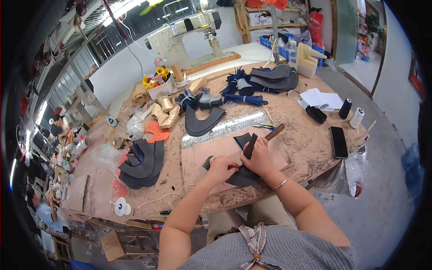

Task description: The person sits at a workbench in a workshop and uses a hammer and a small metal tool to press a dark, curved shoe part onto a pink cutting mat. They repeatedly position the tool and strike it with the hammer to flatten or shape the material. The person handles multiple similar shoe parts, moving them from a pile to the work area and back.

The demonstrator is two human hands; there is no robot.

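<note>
My left hand (220, 168) is closed, its fingertips pinching the edge of a dark grey curved piece of material (244, 178) on the pale board (198, 157). Just right of it, my right hand (257, 157) is closed round what looks like a hammer (274, 132). A brown wooden handle sticks out past the fingers, and a dark flat bar rises beside the thumb. My hands cover the middle of the dark piece; one blue-edged end (243, 140) shows beyond them. Past the board lies a similar U-shaped dark grey piece (202, 122) on a shiny metal plate (234, 123).
Stacked dark grey pieces (146, 168) lie left, with more (274, 77) at the back. A white thread spool (122, 206) sits near the front edge. A phone (338, 142) and thread cones (356, 118) stand right. Behind is a sewing machine (180, 40). Other people work far left.
</note>
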